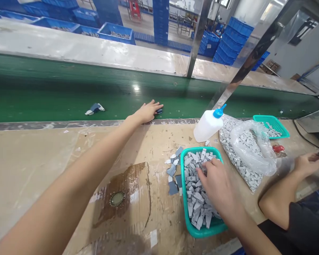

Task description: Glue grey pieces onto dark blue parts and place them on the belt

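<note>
My left hand (148, 111) reaches over the near edge of the green conveyor belt (117, 102), fingers spread, with a small dark blue-grey piece (158, 111) under its fingertips. My right hand (218, 180) is over a green basket (185, 198) full of small grey parts (198, 198). Its thumb and index finger are bent among the parts; whether they grip one cannot be made out. Blue-grey and white pieces (171, 170) lie left of the basket. Another blue-and-white piece (95, 108) rests on the belt further left.
Behind the basket stands a white bottle with a blue cap (207, 124). To its right are a plastic bag of small parts (244, 148) and a smaller green basket (285, 131). A co-worker's hands (308, 163) are at the right edge. A metal post (198, 39) rises beyond the belt.
</note>
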